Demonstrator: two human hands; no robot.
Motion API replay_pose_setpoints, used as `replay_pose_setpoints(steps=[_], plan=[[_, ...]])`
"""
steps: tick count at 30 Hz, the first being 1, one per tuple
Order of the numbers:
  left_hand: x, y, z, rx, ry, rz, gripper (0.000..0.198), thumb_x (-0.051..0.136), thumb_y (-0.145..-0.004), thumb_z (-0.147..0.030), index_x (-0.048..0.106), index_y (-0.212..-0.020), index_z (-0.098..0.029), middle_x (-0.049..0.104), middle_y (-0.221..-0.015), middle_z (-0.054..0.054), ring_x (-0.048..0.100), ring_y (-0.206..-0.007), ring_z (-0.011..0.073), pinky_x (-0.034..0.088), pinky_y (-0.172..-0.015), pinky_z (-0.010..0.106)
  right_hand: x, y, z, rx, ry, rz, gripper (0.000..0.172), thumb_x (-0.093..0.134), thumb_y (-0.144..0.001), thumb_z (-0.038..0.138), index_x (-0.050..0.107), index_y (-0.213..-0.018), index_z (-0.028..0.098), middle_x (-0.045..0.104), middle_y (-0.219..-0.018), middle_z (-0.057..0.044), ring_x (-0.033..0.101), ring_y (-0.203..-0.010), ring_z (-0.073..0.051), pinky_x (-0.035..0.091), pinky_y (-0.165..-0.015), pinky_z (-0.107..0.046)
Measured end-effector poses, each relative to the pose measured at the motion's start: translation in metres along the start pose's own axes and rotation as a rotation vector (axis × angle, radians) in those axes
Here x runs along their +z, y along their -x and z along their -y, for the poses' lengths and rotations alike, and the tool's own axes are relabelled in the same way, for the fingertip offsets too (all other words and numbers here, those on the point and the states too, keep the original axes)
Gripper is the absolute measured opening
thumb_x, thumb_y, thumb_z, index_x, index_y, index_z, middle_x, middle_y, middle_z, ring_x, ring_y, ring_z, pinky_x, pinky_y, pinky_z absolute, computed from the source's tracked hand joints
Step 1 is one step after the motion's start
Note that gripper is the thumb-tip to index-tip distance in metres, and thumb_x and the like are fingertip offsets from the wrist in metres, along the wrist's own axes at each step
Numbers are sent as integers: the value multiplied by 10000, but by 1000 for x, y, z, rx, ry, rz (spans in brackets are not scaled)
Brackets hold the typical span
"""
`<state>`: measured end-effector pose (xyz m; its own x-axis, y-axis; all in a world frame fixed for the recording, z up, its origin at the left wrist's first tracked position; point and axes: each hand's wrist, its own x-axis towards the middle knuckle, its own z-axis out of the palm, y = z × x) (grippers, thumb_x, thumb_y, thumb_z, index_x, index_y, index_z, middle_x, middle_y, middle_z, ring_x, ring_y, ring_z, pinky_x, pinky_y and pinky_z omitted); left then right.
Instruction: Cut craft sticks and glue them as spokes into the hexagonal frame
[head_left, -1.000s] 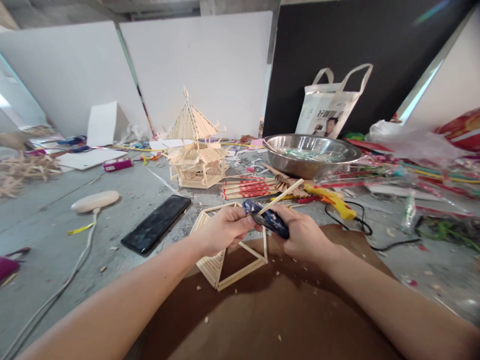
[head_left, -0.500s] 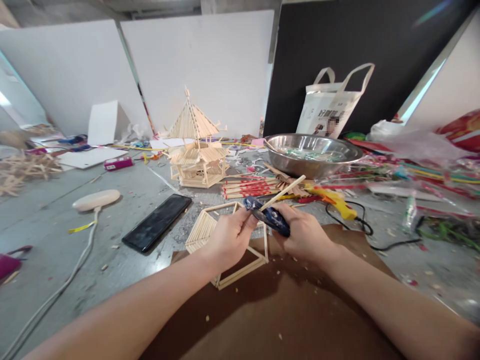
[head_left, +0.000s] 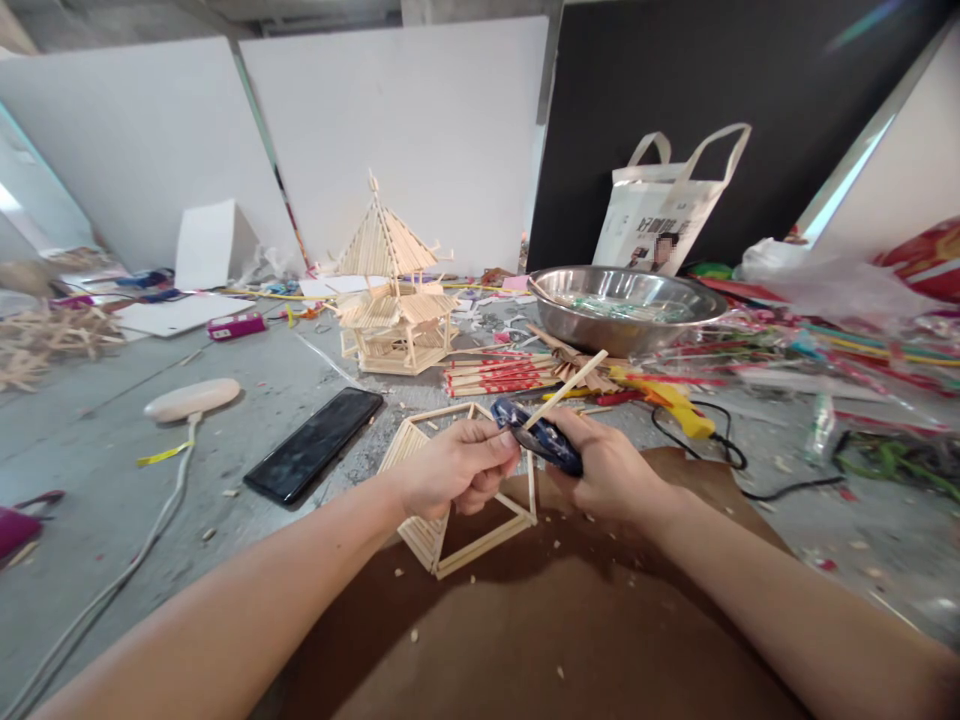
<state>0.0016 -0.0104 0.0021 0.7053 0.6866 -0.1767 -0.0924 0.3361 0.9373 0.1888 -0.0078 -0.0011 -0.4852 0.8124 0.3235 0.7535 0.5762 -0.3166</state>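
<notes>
My right hand [head_left: 611, 460] is wrapped around a dark blue, pliers-like cutter [head_left: 551, 445] with pale marks on it. A thin wooden stick [head_left: 566, 390] slants up to the right across the cutter's head. At its lower end, my left hand [head_left: 461, 465] is closed in a pinch, its fingertips against the tool's tip. Below both hands lies a polygonal frame of wooden sticks [head_left: 484, 548], partly filled with close rows of sticks on its left side. My left hand covers part of that frame.
A stick-built pavilion [head_left: 390, 290] stands behind, near red-tipped sticks [head_left: 499, 375]. Further right are a metal basin [head_left: 630, 320] and a yellow glue gun [head_left: 682, 410] with a black cord. A phone [head_left: 315, 445] and white corded device [head_left: 193, 400] lie left. Brown sheet [head_left: 600, 620] covers the front.
My left hand has shifted slightly and its fingers have curled more, uncovering the frame's lower left side. The cutter and stick have moved a little; the stick sits slightly lower.
</notes>
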Motion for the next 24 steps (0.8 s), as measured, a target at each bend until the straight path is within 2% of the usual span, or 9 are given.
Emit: replay_pose_setpoints(steps=[6, 9, 12, 14, 18, 20, 22, 24], plan=[[-3, 3, 0, -112, 88, 160, 285, 453, -745, -398, 412, -611, -150, 146, -400, -95, 124, -315, 17, 136, -301, 126, -1, 1, -1, -78, -15, -4, 428, 465, -614, 166, 448, -1042, 170, 561, -916, -76, 517, -804, -181, 391, -698, -292], [-4, 3, 0, -86, 59, 146, 283, 449, -746, -402, 414, -619, -151, 146, -407, -94, 116, -324, 19, 127, -309, 133, -1, 1, -2, -47, 1, 6, 433, 467, -616, 178, 449, -1048, 159, 563, -931, -83, 522, -808, -187, 392, -706, -297], [-3, 1, 0, 13, -59, 49, 293, 449, -737, -429, 422, -634, -157, 161, -406, -94, 126, -325, 24, 128, -318, 147, -1, 1, -3, 1, 17, 13, 394, 466, -627, 194, 464, -1020, 170, 567, -929, -74, 531, -801, -184, 392, -704, -294], [0, -1, 1, 104, -237, -68, 316, 418, -746, -451, 437, -634, -157, 183, -405, -87, 160, -332, 32, 152, -330, 156, -1, 0, -3, 31, 32, 16, 381, 466, -636, 211, 465, -1016, 180, 569, -923, -66, 534, -812, -185, 392, -703, -290], [10, -4, 7, 364, -725, -464, 323, 360, -778, -422, 498, -660, -155, 419, -534, -21, 389, -506, 80, 304, -463, 184, 1, -1, -3, 71, 68, -12, 397, 465, -636, 218, 457, -1031, 182, 571, -925, -68, 530, -845, -197, 389, -713, -292], [14, -5, 11, 429, -865, -595, 309, 329, -794, -400, 525, -743, -167, 483, -599, -1, 443, -595, 113, 337, -542, 212, 3, -1, -2, 77, 85, -22, 399, 464, -633, 215, 456, -1031, 183, 572, -929, -67, 531, -840, -198, 389, -710, -289], [16, -5, 14, 435, -924, -635, 318, 305, -804, -393, 530, -794, -169, 484, -582, -2, 451, -600, 123, 337, -567, 224, 4, -1, -1, 81, 95, -26, 400, 462, -633, 213, 452, -1032, 181, 572, -933, -66, 534, -832, -200, 391, -703, -288], [15, -5, 14, 447, -924, -616, 322, 310, -801, -397, 525, -754, -162, 460, -566, -11, 435, -584, 113, 324, -556, 218, 4, -1, 0, 78, 89, -27, 399, 461, -636, 215, 451, -1032, 175, 572, -936, -69, 534, -833, -202, 392, -703, -291]])
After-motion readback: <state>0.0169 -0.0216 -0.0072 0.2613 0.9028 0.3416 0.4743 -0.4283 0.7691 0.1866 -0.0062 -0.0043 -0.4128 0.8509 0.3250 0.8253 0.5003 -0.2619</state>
